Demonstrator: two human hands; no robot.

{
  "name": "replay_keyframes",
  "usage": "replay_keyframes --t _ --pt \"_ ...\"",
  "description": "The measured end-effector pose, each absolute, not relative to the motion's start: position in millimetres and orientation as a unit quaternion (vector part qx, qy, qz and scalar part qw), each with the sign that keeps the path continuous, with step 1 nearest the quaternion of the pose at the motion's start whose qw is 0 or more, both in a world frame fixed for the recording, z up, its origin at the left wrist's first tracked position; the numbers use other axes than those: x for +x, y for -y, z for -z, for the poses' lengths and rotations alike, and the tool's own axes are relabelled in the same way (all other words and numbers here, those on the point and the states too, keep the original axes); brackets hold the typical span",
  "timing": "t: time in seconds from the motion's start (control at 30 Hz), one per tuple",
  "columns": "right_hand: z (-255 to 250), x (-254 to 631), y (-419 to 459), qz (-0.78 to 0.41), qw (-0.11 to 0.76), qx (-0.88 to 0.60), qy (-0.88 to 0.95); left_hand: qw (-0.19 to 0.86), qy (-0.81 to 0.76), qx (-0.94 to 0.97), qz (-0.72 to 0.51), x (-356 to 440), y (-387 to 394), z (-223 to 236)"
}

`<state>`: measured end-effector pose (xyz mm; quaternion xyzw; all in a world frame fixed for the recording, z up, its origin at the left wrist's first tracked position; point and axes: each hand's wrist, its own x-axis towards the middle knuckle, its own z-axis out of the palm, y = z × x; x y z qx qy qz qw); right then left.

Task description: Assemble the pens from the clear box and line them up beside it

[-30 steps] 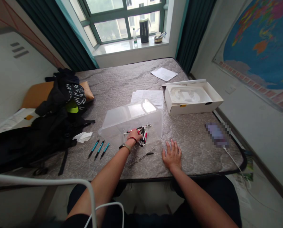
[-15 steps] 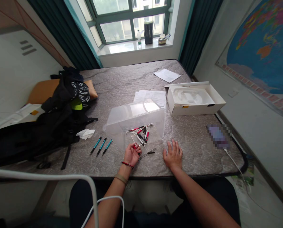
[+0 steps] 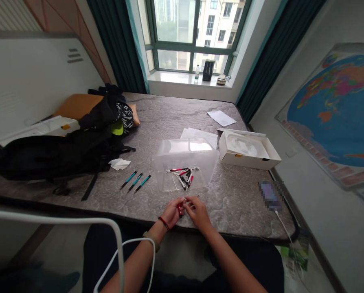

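My left hand (image 3: 172, 212) is closed around a red pen part (image 3: 180, 210) just in front of the table's near edge. Its fingertips meet those of my right hand (image 3: 198, 212), which is pinched on something small that I cannot make out. Beyond both hands, a clear plastic box (image 3: 163, 159) lies with its open side towards me. Red, black and white pen parts (image 3: 190, 180) are heaped in it, with small metal pieces (image 3: 196, 168) behind them. To the left, three teal-and-black pens (image 3: 142, 183) lie side by side.
A crumpled tissue (image 3: 119, 164) and a black backpack (image 3: 44, 156) are on the left. On the right stand an open white carton (image 3: 243, 159) and a phone (image 3: 269, 194) on a cable. Paper sheets (image 3: 221, 118) lie farther back. A white tube (image 3: 62, 217) crosses at lower left.
My right hand has lifted from lying flat on the table and moved left to meet my left hand. The view has tilted up and turned slightly.
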<state>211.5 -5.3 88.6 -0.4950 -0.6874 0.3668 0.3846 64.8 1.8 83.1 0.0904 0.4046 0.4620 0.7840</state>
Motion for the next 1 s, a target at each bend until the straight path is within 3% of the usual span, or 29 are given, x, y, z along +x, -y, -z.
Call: replay_keyframes --t 0.3,0.5,0.73,1.0 --pt "-113.3 197.8 8.4 -0.323 0.381 -0.479 0.722 0.746 -0.437 0.237 -0.443 47.2 9.5 -88.5" --pt "-127.5 202.4 -3.4 -0.310 0.371 -0.464 0.742 0.568 -0.502 0.510 -0.407 37.7 13.1 -99.9" --pt "-142.6 203.8 -5.0 -0.320 0.268 -0.420 0.806 0.539 -0.491 0.555 -0.401 37.9 16.0 -106.8" --pt "-132.6 196.4 1.3 -0.324 0.258 -0.442 0.796 0.468 -0.529 0.586 -0.397 41.0 24.3 -88.4"
